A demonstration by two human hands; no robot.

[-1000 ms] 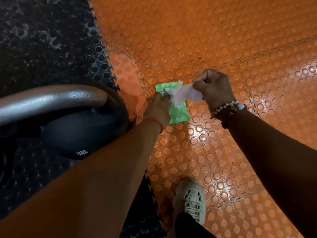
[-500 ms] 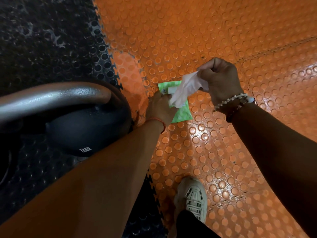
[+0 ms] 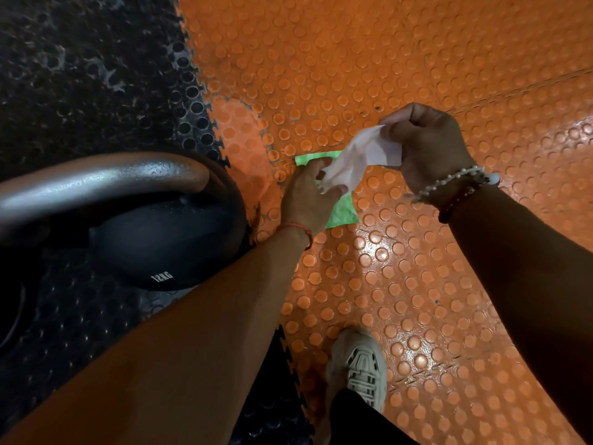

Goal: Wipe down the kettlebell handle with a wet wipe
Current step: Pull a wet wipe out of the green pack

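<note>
Most of the frame, from the top centre down the right side, is the orange studded rubber floor mat (image 3: pixel 417 75), and it joins a black studded rubber mat (image 3: pixel 80 75) along a jigsaw seam on the left. On that black mat at centre left stands the black round kettlebell marked 12KG (image 3: pixel 167 248). Its smooth grey metal handle (image 3: pixel 96 184) arches across the top and nothing touches it. Your two forearms reach in from the lower corners towards the middle of the frame. At the bottom centre your pale laced shoe (image 3: pixel 362 370) stands on the orange mat. Your right hand (image 3: pixel 426 146), at centre right, is clenched around the upper end of the white crumpled wet wipe (image 3: pixel 356 162), which hangs down and leftwards. Your left hand (image 3: pixel 308 197) hovers with fingers loosely spread over the flat green wipe packet (image 3: pixel 343 211) lying on the orange mat. The wipe's lower end meets its fingers, but you cannot tell whether they pinch it. A pale bead bracelet (image 3: pixel 449 183) circles your right wrist and a red thread (image 3: pixel 298 228) your left.
</note>
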